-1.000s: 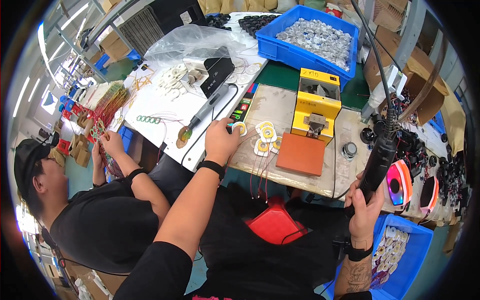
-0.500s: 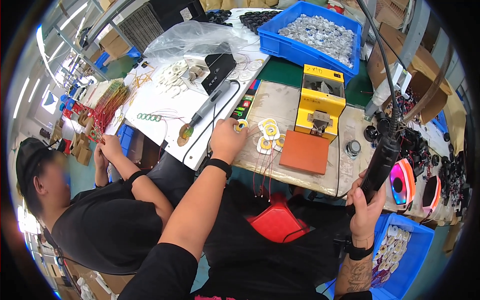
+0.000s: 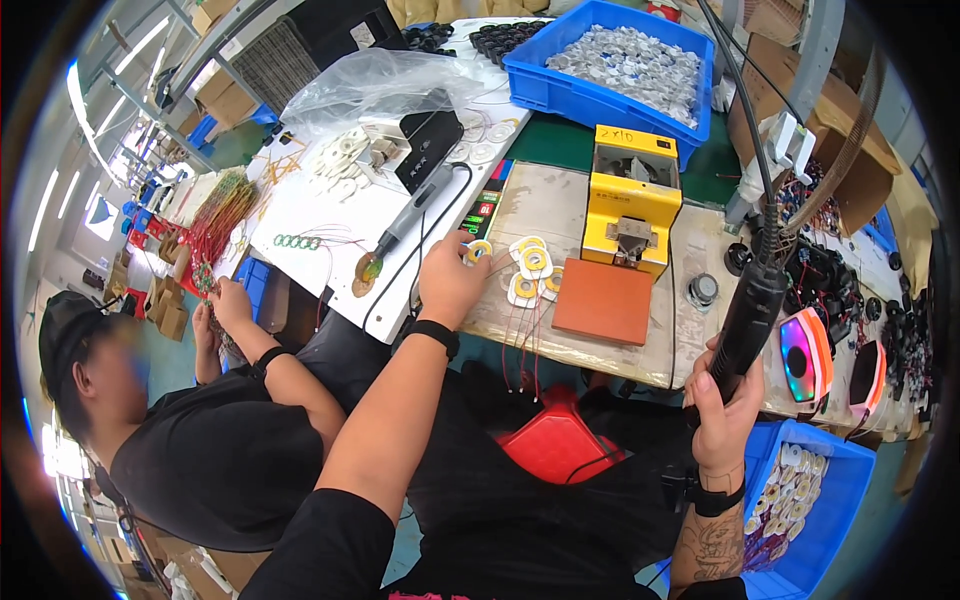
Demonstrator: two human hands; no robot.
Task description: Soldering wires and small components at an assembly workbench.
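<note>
My left hand [image 3: 453, 281] is closed, with thumb and fingertips pinching a small round white-and-yellow coil part [image 3: 479, 249] above the bench's left edge. Just right of it lies a group of similar white-and-yellow coil parts [image 3: 536, 263], their thin red wires hanging over the front edge. In my right hand [image 3: 727, 410] is a black corded electric screwdriver [image 3: 752, 312], held upright at the right side of the bench. Its cable runs upward, and its lower end is hidden by my fingers.
Behind an orange-brown block [image 3: 602, 302] stands a yellow machine [image 3: 630, 205]. A blue bin [image 3: 607, 100] of clear parts sits at the back. A soldering iron [image 3: 415, 210] lies on the white table. At left, a co-worker [image 3: 215, 455] handles wired parts. Another blue bin [image 3: 835, 510] stands low right.
The view has shifted slightly. My left hand keeps its pinch on the coil part, and my right hand still grips the screwdriver. The co-worker's hands have moved a little.
</note>
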